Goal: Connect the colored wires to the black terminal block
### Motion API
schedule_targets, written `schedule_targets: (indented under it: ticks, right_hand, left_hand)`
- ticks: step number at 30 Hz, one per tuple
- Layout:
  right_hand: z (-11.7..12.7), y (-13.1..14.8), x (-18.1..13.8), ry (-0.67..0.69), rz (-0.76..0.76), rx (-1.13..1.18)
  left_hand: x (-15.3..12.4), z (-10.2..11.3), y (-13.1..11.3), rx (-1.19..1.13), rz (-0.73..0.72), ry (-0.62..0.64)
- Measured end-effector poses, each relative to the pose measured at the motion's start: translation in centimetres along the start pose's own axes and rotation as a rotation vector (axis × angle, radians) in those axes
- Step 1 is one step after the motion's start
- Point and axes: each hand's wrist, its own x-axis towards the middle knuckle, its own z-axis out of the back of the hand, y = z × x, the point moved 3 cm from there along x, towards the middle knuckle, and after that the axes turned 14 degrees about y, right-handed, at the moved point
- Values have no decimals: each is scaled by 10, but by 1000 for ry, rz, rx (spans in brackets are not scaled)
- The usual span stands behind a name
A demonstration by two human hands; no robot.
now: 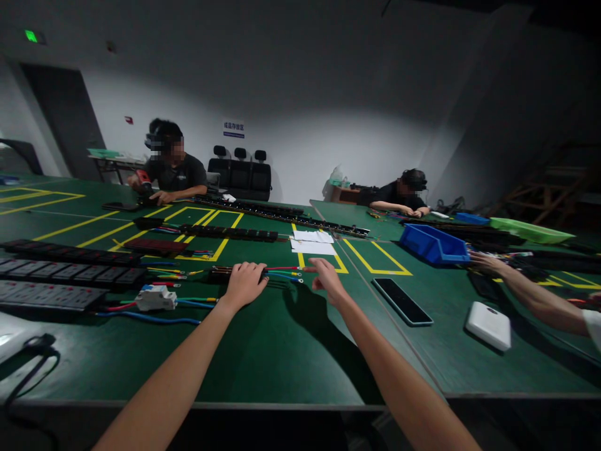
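Observation:
My left hand (245, 284) rests closed over a dark sheathed cable bundle (220, 273) lying on the green table, its fingers hiding part of the bundle. Red, blue and green wires with ring terminals (299, 275) come out to the right of that hand. At the end of the red wire (284, 269) is my right hand (327, 280), index finger and thumb closing on the tip and the other fingers curled. Left of the bundle, short yellow and red wire ends (176, 274) stick out from black power strips (103, 274).
A white breaker (156, 297) with blue cable lies front left. Right of my hands are a phone (402, 301), a white box (488, 326) and a blue bin (434, 244). A co-worker's arm (530, 291) reaches in from the right. Two people work across the table; white paper (312, 243) lies ahead.

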Motion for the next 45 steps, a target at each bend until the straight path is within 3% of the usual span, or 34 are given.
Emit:
schedule_targets:
  ticks: [6,11,16,24,31,36,40,42,45]
  right_hand:
    - [-7,12,-4,120,208,108]
    - [3,-2,2,-51,58,-158]
    - [0,-11,5,66,-68,-276]
    - [-9,5,0,92,121,-153]
    - [-2,1,-2,-56,112,-562]
    - [-4,-1,1,26,69,-312]
    - [-5,7,-1,45,140,-62]
    - [-4,8,-2,40,175,-65]
    - [-1,4,0,-19,171,-248]
  left_hand:
    - [1,-2,1,54,18,-16]
    - [2,-3,2,38,7,-17]
    - [2,-3,1,42,5,-25]
    - [2,-4,2,38,5,-26]
    - [2,-4,2,26,1,-24]
    - [1,-2,0,50,13,-36]
    - [1,-2,0,51,12,-37]
    - [1,-3,1,46,13,-32]
    - [2,-2,1,34,9,-20]
